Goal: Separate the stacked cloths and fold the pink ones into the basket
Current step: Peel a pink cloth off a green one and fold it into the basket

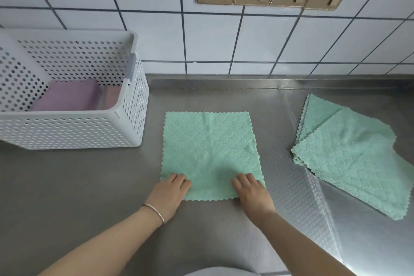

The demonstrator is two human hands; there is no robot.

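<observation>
two folded pink cloths (69, 96) lie in the basket (132, 119), so i judge little remains: both hands' grip, left hand (171, 192) and right hand (251, 192), pinches the green cloth (210, 148) on the counter (89, 175).

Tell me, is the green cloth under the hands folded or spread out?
Spread out. The green cloth lies flat as a single square on the counter, all scalloped edges showing; the left hand and right hand rest on its near corners.
</observation>
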